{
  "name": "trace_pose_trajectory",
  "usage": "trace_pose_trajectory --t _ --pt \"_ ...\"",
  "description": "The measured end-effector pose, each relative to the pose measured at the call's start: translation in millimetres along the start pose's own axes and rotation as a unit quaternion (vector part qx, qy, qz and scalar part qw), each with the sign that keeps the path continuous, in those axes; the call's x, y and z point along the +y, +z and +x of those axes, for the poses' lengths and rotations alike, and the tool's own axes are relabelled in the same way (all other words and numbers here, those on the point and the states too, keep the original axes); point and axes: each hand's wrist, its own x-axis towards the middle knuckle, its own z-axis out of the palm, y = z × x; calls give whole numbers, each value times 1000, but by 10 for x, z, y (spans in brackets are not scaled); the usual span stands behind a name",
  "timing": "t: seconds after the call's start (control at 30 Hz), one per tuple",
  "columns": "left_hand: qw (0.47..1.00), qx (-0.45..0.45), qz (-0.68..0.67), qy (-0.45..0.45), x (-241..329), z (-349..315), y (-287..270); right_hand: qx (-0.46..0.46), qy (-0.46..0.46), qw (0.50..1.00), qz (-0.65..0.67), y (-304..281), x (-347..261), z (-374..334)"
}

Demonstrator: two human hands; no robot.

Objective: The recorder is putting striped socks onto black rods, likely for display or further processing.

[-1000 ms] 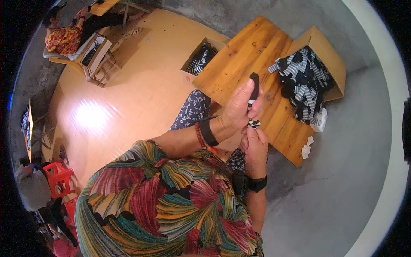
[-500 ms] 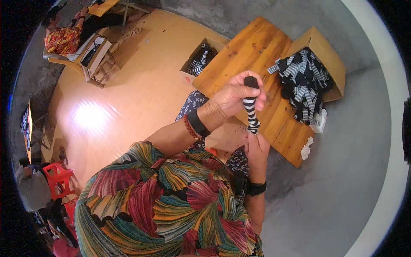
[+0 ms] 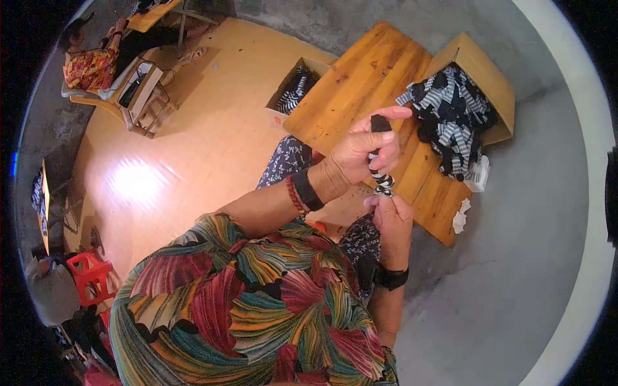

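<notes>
Left hand (image 3: 357, 153): upper part of a dark-ended, black-and-white striped knitted tube (image 3: 380, 123) is grasped, index finger extended.
Right hand (image 3: 394, 215): tube's lower end is pinched.
Tube's place: held between the hands, near the brown wooden table (image 3: 344, 96).

We see a crumpled white paper scrap (image 3: 460, 217) right of the grip, a bright red plastic stool (image 3: 92, 278) well to its left, and a seated co-worker (image 3: 90, 67) in a red-and-yellow patterned top, far left and ahead.
</notes>
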Motion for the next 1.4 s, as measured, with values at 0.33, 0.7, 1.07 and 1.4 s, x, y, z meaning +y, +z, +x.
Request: trace_pose_trajectory --t 0.33,0.7,1.07,1.4 --pt "996 69 -29 -42 69 -127 -172 -129 157 920 334 340 -138 9" --pt "993 98 -36 55 117 72 -66 -15 73 985 155 257 32 -38" --pt "995 63 -71 -10 -28 -88 71 -162 116 916 348 248 -176 35" --pt "976 209 24 53 48 45 8 -1 6 1000 -14 122 145 -4"
